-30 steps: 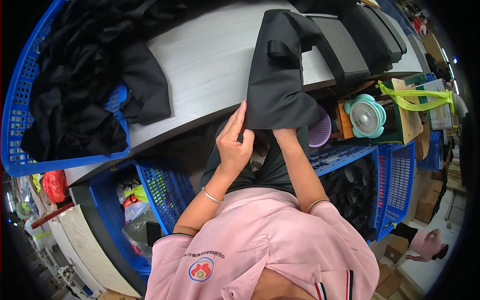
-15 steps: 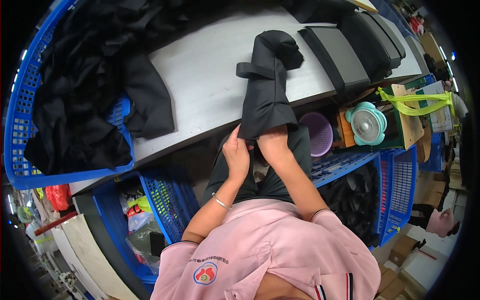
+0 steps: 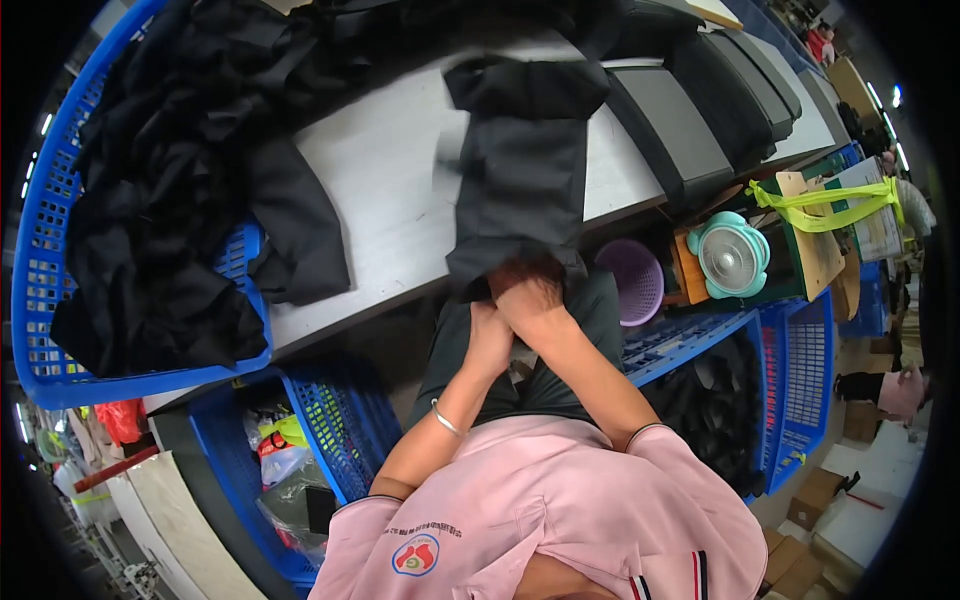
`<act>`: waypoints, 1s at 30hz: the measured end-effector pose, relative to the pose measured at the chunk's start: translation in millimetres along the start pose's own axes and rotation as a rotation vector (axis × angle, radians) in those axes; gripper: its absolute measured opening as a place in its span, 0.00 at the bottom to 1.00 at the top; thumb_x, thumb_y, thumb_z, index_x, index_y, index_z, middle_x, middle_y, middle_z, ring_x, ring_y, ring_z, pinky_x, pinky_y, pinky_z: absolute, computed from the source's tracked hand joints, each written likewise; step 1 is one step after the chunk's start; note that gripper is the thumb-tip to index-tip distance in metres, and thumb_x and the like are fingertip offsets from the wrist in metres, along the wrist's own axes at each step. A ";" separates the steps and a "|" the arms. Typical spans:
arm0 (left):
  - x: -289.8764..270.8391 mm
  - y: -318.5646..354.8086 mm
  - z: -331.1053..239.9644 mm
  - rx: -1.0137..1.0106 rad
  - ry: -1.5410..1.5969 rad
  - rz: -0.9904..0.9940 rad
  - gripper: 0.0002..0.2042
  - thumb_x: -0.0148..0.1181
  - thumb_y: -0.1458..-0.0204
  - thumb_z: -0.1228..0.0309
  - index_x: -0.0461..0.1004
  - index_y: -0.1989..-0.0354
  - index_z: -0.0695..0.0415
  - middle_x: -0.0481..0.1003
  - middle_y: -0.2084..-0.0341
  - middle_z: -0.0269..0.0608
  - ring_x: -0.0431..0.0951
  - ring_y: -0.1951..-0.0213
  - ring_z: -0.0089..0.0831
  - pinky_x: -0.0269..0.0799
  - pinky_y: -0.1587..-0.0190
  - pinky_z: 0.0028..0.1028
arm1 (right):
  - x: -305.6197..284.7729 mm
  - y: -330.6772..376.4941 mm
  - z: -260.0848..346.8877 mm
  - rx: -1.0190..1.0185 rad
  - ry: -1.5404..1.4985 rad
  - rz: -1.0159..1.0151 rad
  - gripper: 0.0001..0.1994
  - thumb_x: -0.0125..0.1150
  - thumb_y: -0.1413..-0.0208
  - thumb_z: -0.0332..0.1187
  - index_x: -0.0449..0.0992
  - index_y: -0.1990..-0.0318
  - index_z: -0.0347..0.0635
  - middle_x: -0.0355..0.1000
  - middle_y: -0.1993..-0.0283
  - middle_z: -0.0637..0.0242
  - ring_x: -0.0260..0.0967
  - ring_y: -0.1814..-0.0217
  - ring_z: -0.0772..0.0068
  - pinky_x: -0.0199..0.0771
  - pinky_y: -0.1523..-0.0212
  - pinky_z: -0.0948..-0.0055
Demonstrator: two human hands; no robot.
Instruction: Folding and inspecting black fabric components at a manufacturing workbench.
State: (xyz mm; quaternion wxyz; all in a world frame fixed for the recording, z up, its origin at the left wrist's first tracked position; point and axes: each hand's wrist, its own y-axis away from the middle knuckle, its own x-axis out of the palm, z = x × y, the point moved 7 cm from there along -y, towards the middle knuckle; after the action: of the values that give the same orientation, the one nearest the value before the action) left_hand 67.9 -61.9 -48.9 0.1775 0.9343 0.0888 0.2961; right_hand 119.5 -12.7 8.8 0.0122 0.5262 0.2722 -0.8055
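A sewn black fabric piece [image 3: 525, 170], shaped like a long pouch, lies with its far end over the white table and its near end above my lap. Its far end is folded over, and motion smears its left side. At the near edge, my left hand [image 3: 490, 332] is closed on the fabric, its fingertips tucked out of sight. My right hand [image 3: 532, 300] reaches in at the same near end, close beside the left. Its fingers are blurred and partly covered by the cloth, so their grip does not show.
To the left, a blue crate [image 3: 150, 377] overflows with black fabric. Black and grey finished pieces [image 3: 668, 125] stand on the white table [image 3: 385, 190] at right. A purple basket [image 3: 630, 283], a teal fan [image 3: 732, 255] and blue crates [image 3: 800, 370] sit right of my legs; another crate [image 3: 225, 440] stands left.
The fabric piece has been turned and spread so a broad flat face shows; its strap is now a blur on the left. My hands have come closer together, the right moving left.
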 end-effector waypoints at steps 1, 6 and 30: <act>1.3 1.0 -9.3 -0.004 0.063 -0.062 0.13 0.52 0.44 0.75 0.71 0.82 0.59 0.72 0.82 0.27 0.66 0.77 0.14 0.58 0.75 0.22 | 2.0 -0.8 2.7 -0.061 -0.011 -0.079 0.13 0.54 0.42 0.35 0.78 0.56 0.38 0.76 0.52 0.50 0.75 0.55 0.47 0.70 0.48 0.49; -28.9 6.3 -5.1 0.145 -0.259 -0.073 0.12 0.55 0.44 0.80 0.74 0.52 0.67 0.78 0.70 0.37 0.77 0.66 0.21 0.74 0.65 0.26 | 7.9 1.0 -4.4 0.026 0.081 0.388 0.13 0.54 0.41 0.41 0.79 0.54 0.48 0.76 0.54 0.56 0.75 0.53 0.53 0.73 0.53 0.49; -46.6 24.6 -41.3 -0.105 -0.050 0.007 0.22 0.61 0.39 0.58 0.69 0.43 0.60 0.74 0.49 0.41 0.75 0.50 0.27 0.74 0.49 0.28 | -133.8 75.0 40.1 0.121 -0.810 0.193 0.06 0.60 0.43 0.27 0.80 0.65 0.34 0.77 0.64 0.60 0.77 0.68 0.66 0.74 0.70 0.71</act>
State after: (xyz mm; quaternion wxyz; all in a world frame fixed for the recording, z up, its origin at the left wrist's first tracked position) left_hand 7.6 -85.7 -32.3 0.2274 0.9312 0.0654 0.2774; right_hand 168.4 -130.4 103.1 0.1626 0.1896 0.1469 -0.9571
